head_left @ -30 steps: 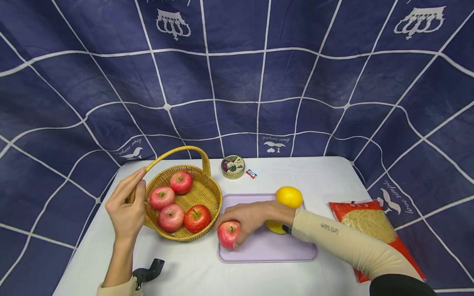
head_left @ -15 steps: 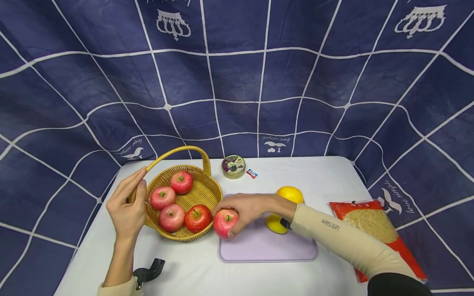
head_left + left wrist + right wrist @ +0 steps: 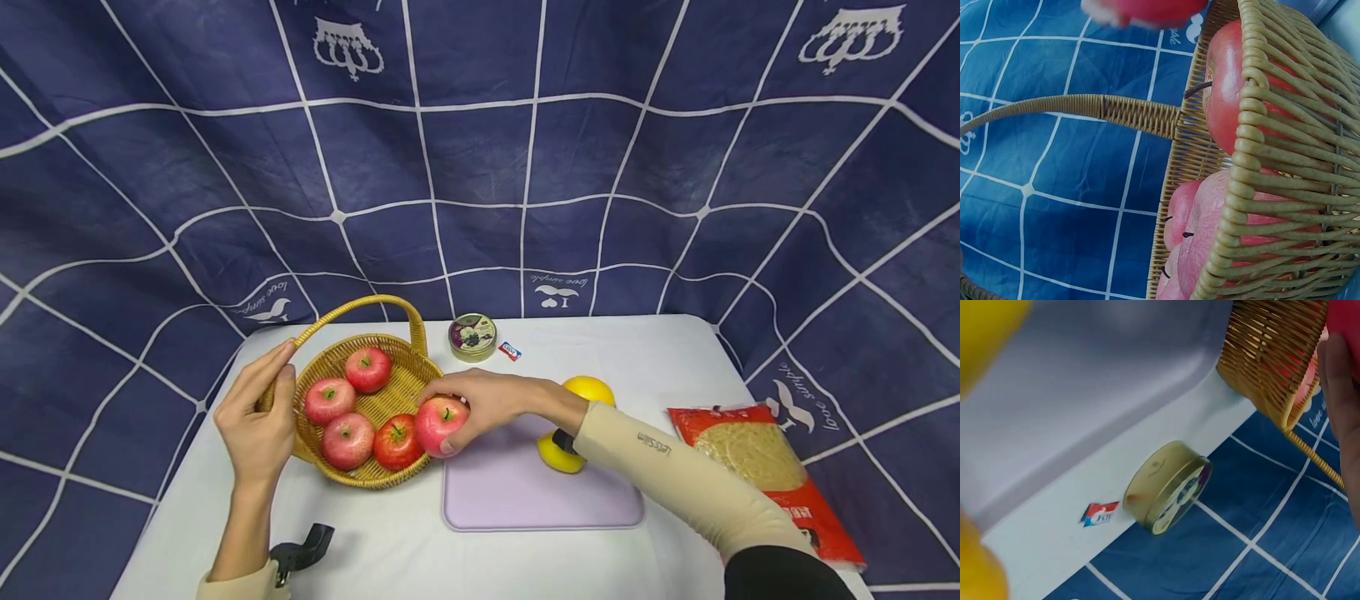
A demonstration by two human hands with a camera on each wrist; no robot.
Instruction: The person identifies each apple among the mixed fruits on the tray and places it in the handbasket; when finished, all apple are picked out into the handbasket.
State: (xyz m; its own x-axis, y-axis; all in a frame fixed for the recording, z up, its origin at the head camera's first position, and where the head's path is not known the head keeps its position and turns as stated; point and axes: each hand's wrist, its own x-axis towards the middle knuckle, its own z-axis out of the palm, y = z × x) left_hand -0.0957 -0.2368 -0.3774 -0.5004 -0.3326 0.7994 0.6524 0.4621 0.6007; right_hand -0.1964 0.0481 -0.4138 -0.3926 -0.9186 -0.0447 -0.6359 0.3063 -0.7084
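Note:
My right hand (image 3: 480, 402) grips a pink-red apple (image 3: 438, 427) at the right rim of a wicker basket (image 3: 408, 375); in the head view the apple overlaps that rim. Several other apples, such as a darker red apple (image 3: 397, 443), lie inside the basket. On the basket's left side, my left hand (image 3: 258, 412) holds the arched handle (image 3: 352, 306). The left wrist view catches the held apple (image 3: 1160, 9) above the rim, higher than the red apple (image 3: 1225, 87) in the basket. Only part of the right hand (image 3: 1341, 406) shows in the right wrist view.
A lilac tray (image 3: 540, 508) right of the basket bears two yellow lemons, one a front lemon (image 3: 558, 454), partly under the right forearm. Behind stand a round tin (image 3: 472, 337) and a small red-blue packet (image 3: 510, 351). A red bag (image 3: 765, 475) lies at the right.
My right hand has lifted the apple off the tray's left end and carried it left and away from me to the basket's rim. The left hand has stayed on the handle.

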